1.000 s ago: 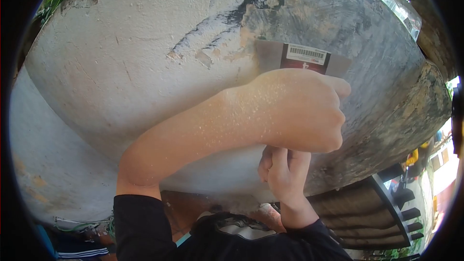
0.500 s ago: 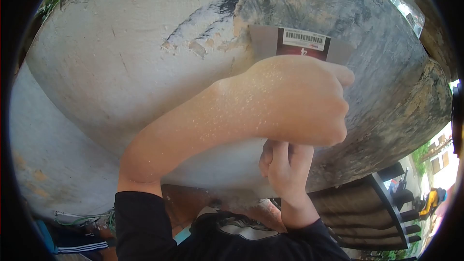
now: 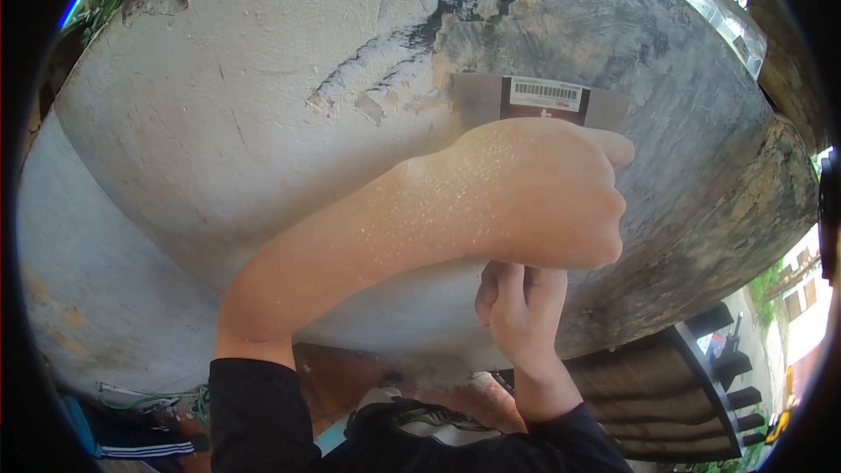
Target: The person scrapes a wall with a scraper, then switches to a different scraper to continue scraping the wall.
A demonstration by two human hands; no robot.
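Note:
A wide flat scraper (image 3: 477, 98) with a barcode label lies against a large curved wall surface (image 3: 245, 70), white and flaking on the left, grey on the right. My left hand (image 3: 552, 193) is closed just below the blade, seemingly round the handle, which it hides. Pale dust flecks cover the back of that hand and the forearm. Beneath it, my right hand (image 3: 526, 302) is closed too, with its fingers partly covered by the left hand. What the right fingers hold does not show.
Dark peeling patches (image 3: 451, 0) mark the upper wall. At the lower right stands a dark slatted structure (image 3: 653, 394). A clear plastic piece (image 3: 723, 17) sits at the upper right. Green cord (image 3: 149, 398) lies at the lower left, near dark cloth with white stripes (image 3: 144, 449).
The view has tilted, so the wall sits lower in it. Against the wall, the scraper and both hands have shifted slightly left. Both hands remain closed.

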